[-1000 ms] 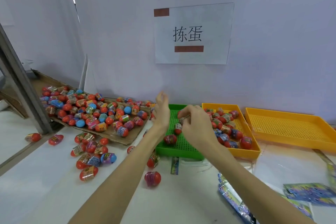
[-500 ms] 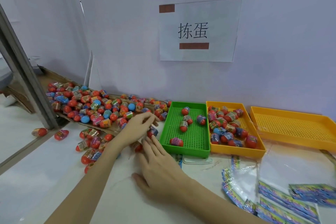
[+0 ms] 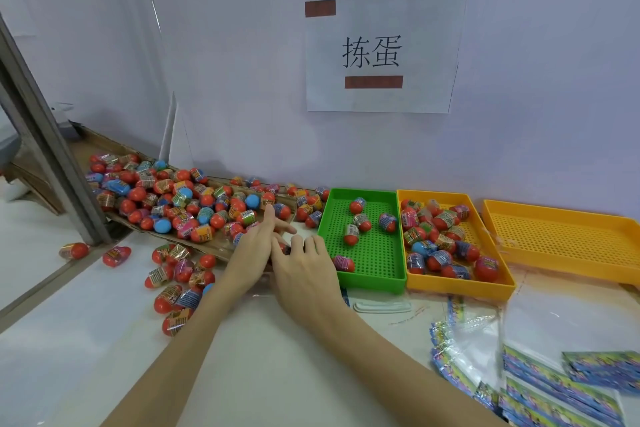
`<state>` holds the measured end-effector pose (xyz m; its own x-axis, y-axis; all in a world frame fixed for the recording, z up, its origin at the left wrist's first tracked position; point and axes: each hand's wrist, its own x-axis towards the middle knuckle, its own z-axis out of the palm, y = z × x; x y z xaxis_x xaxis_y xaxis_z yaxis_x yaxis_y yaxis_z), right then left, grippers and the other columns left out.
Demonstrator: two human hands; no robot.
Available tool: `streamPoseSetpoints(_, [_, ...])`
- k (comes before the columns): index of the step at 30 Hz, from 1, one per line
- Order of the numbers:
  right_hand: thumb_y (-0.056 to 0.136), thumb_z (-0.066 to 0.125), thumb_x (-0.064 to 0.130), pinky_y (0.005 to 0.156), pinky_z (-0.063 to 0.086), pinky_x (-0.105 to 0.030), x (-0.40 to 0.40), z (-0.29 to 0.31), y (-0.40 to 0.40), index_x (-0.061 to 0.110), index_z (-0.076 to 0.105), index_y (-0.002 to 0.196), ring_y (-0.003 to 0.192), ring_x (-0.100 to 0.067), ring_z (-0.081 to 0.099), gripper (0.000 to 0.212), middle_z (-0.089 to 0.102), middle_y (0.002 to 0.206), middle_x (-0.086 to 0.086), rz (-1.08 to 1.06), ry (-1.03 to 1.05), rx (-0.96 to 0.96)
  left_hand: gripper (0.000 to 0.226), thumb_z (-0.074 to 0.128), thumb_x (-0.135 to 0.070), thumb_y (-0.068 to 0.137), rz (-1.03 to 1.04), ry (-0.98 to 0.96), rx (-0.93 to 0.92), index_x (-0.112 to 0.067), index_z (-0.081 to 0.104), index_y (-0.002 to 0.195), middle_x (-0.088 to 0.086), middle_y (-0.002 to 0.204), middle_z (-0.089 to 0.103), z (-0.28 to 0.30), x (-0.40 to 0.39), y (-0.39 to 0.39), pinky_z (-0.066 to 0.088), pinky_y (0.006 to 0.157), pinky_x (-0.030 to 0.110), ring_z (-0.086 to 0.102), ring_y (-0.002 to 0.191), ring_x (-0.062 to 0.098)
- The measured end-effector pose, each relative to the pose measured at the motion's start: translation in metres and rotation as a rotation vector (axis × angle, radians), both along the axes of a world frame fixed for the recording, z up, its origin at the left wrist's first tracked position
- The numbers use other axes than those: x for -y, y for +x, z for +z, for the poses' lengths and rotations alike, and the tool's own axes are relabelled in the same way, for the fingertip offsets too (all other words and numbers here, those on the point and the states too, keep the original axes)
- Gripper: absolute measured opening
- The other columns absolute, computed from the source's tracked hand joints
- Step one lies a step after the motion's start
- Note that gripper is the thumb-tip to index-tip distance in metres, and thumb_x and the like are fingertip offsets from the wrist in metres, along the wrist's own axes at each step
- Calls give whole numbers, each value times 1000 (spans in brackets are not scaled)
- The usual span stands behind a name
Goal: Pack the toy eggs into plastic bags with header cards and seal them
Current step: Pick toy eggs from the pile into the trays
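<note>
Many red, blue and pink toy eggs (image 3: 194, 204) lie heaped on a cardboard sheet (image 3: 214, 249) at the left. More loose eggs (image 3: 180, 276) sit on the white table in front of it. My left hand (image 3: 254, 246) reaches to the cardboard's near edge with straight fingers touching the eggs there. My right hand (image 3: 306, 270) lies beside it, just left of the green tray (image 3: 367, 283). A red egg (image 3: 284, 248) shows between the two hands, mostly hidden. Flat plastic bags with blue header cards (image 3: 554, 388) lie at the lower right.
The green tray holds several eggs. An orange tray (image 3: 457, 289) to its right is full of eggs, and a second orange tray (image 3: 568, 239) holds none. A metal post (image 3: 45, 156) stands at the left. A paper sign (image 3: 381, 52) hangs on the wall.
Both hands have come down from above the green tray to the table left of it. The right hand has since slid forward next to the left hand.
</note>
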<state>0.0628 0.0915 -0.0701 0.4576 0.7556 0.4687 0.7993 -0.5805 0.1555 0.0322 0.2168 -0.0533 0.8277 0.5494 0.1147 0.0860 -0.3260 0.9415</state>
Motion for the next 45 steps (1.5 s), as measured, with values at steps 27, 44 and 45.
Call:
streamPoseSetpoints(27, [99,47,-4,101,48,-30,74,45,86,19,54,142,117,-16,56,49,50,149,-2,133,364,-634,28,32,-17,110,107,951,-193,-14,50,131,2,123,56,-23,56,3,43,91,28,48,104,17])
streamPoseSetpoints(44, [100,48,-5,105,47,-35,109,45,86,11,66,125,120,-19,57,34,62,130,-3,103,527,-531,82,6,-57,108,131,119,81,-13,75,101,4,79,67,45,74,62,48,98,43,66,91,19])
streamPoseSetpoints(45, [100,48,-6,104,48,-34,115,46,86,10,66,124,118,-18,57,34,63,127,-3,98,566,-510,81,4,-58,107,107,116,25,-16,74,116,15,101,71,46,77,70,38,113,49,61,115,32])
